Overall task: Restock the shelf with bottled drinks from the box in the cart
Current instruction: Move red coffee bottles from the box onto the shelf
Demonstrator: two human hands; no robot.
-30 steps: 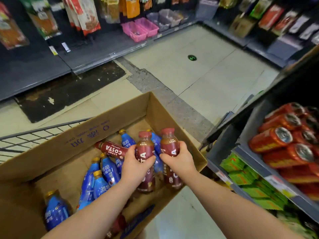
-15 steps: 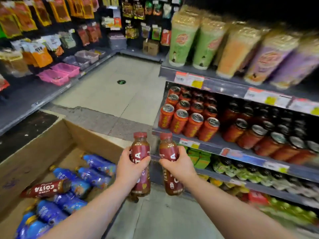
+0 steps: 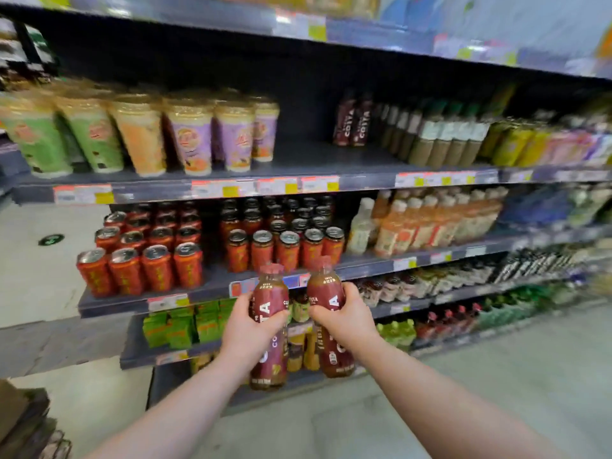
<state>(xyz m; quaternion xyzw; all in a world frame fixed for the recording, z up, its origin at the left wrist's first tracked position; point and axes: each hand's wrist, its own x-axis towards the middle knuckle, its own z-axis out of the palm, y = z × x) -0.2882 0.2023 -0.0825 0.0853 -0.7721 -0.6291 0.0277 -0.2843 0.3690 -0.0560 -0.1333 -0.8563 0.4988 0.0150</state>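
I hold two dark red Costa coffee bottles upright in front of the shelving. My left hand (image 3: 246, 332) grips the left bottle (image 3: 270, 299) around its middle. My right hand (image 3: 344, 318) grips the right bottle (image 3: 326, 288) the same way. Both bottles have red caps. On the upper shelf (image 3: 314, 160) two matching Costa bottles (image 3: 353, 119) stand at the back, with a bare stretch of shelf to their left and in front. The box's corner (image 3: 20, 415) shows at the bottom left.
Tall cups (image 3: 139, 134) fill the upper shelf's left side, and brown bottles (image 3: 440, 137) stand right of the Costa ones. Red cans (image 3: 142, 260) and orange bottles (image 3: 427, 223) line the shelf below. Green cartons (image 3: 178, 326) sit lower. The tiled aisle floor (image 3: 496, 376) runs to the right.
My view has swung from the box up and right to face the shelves. Both hands have lifted the two Costa bottles out of the box and carried them toward the shelving.
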